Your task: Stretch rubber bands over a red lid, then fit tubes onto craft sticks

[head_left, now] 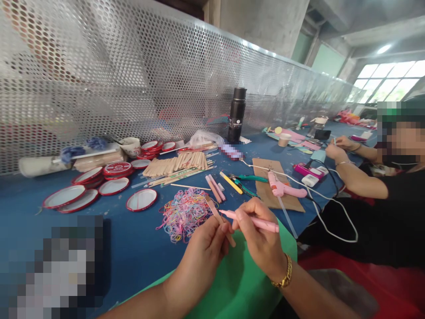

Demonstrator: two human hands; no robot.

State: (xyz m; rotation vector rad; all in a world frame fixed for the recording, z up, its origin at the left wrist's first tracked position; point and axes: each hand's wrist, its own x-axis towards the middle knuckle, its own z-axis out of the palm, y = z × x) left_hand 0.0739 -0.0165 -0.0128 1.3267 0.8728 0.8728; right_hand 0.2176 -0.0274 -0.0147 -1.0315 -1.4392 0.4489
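Pinched in my left hand (212, 241) is a flat wooden craft stick (214, 208), its upper part tinted pinkish and its lower end poking out below my fingers. My right hand (257, 230) grips a pink marker (255, 220) like a pen. The marker's tip points left and is close to the stick; whether they touch I cannot tell. Just behind my left hand lies a tangled heap of colourful rubber bands (184, 215). Under both hands spreads a green sheet (239, 274).
Red-rimmed jar lids (141, 200) and a pile of wooden sticks (179, 165) lie leftward. Beyond my hands are a yellow marker (231, 183), green-handled pliers (249, 178) and a pink glue gun (282, 188) on cardboard. A black bottle (237, 115) stands behind. Another person's hands (338, 153) work at right.
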